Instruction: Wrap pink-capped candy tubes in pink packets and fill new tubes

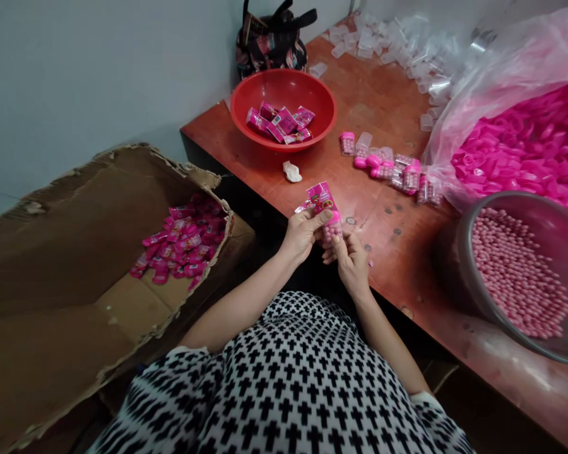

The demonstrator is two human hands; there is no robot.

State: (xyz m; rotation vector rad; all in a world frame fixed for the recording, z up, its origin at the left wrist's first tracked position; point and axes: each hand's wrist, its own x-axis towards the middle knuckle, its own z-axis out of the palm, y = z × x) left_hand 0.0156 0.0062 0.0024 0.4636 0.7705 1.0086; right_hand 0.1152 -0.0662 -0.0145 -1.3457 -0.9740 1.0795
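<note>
While the left hand (pixel 303 234) and right hand (pixel 353 263) press close together, both clamped on a small clear bottle (pixel 332 232) of pink candies, its long axis points up and away from the person, leaning left, with the left hand nearer its pink upper end. Just beyond, the bench (pixel 397 265) carries a loose row of filled bottles (pixel 390 171), a red bowl (pixel 284 79) of pink packs, a metal basin (pixel 459 252) of candies and a bag (pixel 530 151) of pink caps. To the left, an open cardboard box (pixel 52 252) holds more packs (pixel 182 243).
</note>
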